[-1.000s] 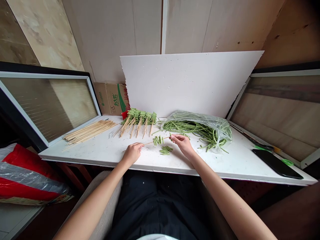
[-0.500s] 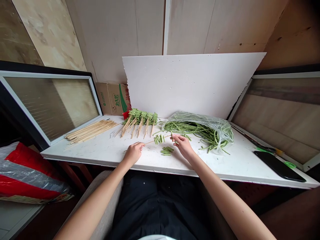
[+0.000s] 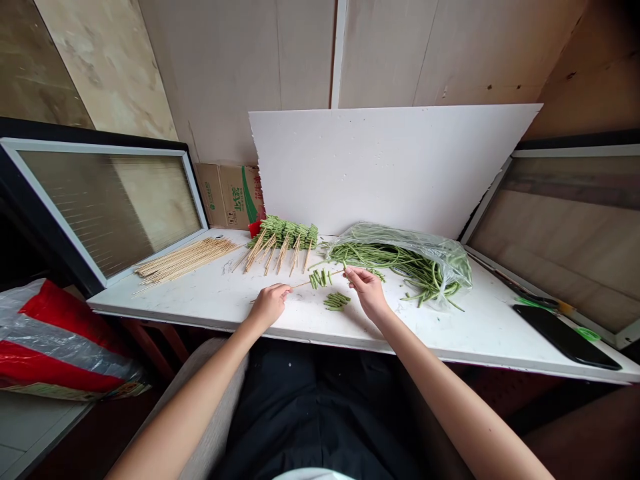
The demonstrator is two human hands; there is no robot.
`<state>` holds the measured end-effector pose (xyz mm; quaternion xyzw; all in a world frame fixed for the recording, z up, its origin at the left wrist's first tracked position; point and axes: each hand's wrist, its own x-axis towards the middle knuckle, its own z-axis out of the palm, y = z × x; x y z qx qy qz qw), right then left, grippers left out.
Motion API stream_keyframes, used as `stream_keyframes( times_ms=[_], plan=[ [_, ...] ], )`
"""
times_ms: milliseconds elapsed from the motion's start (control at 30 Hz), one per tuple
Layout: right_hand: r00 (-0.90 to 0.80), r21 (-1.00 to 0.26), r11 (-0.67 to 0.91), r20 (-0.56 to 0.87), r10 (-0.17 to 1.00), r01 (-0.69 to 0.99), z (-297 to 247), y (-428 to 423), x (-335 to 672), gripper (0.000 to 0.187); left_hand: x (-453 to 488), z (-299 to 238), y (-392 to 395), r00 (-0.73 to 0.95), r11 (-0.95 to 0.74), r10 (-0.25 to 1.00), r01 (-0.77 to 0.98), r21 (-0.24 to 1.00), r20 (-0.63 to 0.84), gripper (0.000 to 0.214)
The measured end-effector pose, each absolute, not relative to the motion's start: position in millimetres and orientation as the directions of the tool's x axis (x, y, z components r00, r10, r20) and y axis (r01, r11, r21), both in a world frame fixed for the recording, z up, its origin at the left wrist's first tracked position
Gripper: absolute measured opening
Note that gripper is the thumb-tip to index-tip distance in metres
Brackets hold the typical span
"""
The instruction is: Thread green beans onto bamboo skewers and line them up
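Note:
My left hand (image 3: 271,305) is closed around the blunt end of a bamboo skewer (image 3: 301,285), held low over the white table. Several short green bean pieces (image 3: 320,278) are threaded crosswise along the skewer. At its far tip, my right hand (image 3: 367,289) pinches another green bean piece (image 3: 345,265) against the skewer; the fingers partly hide it. Below the skewer, between my hands, lies a small pile of cut bean pieces (image 3: 337,301). A few more cut pieces (image 3: 376,273) show behind my right hand.
Finished bean skewers (image 3: 285,233) are stacked at the back, beside bare bamboo skewers (image 3: 187,261) on the left. A clear plastic bag of long green beans (image 3: 400,257) lies at back right. A black phone (image 3: 565,335) and scissors (image 3: 533,295) rest at the right edge.
The view has shifted slightly. Both hands stay at the skewer, and the bean piece in my right hand is still at the skewer's tip.

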<state>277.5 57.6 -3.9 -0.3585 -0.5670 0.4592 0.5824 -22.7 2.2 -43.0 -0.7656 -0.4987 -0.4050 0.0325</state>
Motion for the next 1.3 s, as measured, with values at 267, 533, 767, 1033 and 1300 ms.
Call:
stream_keyframes(
  times_ms=[267,533,767,1033,1300],
  plan=[
    [-0.078,-0.94,0.307,0.321,0.944,-0.148,-7,55,276,0.039,-24,-45,2,0.207,-0.528,0.73,0.776,0.346,0.651,0.045],
    [-0.081,-0.945,0.291,0.305,0.949,-0.147,-2,51,274,0.04,-23,-41,-1,0.218,-0.518,0.737,0.79,0.328,0.64,0.052],
    [-0.152,-0.912,0.404,0.411,0.899,-0.073,8,50,284,0.04,-23,-40,-2,0.237,-0.482,0.807,0.793,0.373,0.541,0.05],
    [-0.07,-0.937,0.334,0.341,0.937,-0.1,4,47,278,0.038,-27,-50,6,0.23,-0.539,0.744,0.762,0.359,0.628,0.053],
    [-0.039,-0.944,0.294,0.303,0.952,-0.151,-5,47,273,0.038,-32,-59,12,0.207,-0.562,0.698,0.752,0.344,0.686,0.06]
  ],
)
